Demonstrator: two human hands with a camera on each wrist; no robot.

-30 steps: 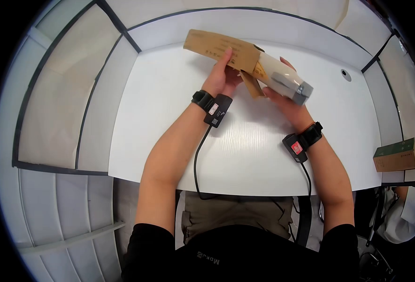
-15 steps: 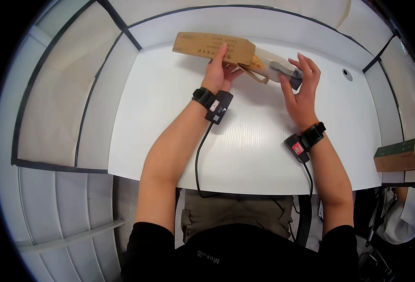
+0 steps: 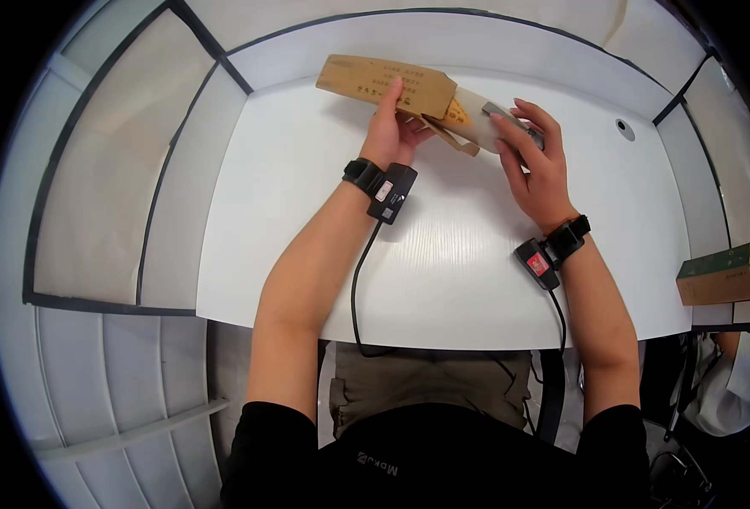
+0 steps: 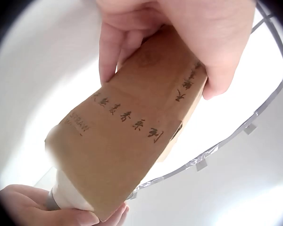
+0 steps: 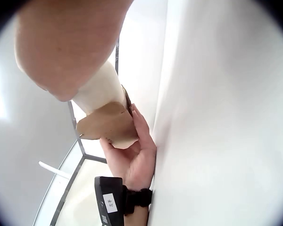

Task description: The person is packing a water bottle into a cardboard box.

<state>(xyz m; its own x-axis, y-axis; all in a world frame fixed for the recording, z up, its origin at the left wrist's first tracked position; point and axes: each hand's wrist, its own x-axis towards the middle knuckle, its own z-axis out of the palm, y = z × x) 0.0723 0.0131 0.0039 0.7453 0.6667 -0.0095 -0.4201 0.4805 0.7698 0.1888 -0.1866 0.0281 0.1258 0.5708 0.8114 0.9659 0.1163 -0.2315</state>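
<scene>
The left grip (image 3: 389, 136) clasps the carton (image 3: 388, 83); the right grip (image 3: 540, 174) holds the pale container (image 3: 474, 119) protruding from it.

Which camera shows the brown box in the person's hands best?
The left wrist view: there the brown box looks biggest, and its writing shows clearly. The head view shows it smaller, held in the left hand. The right wrist view shows only one end of it, with a flap.
</scene>
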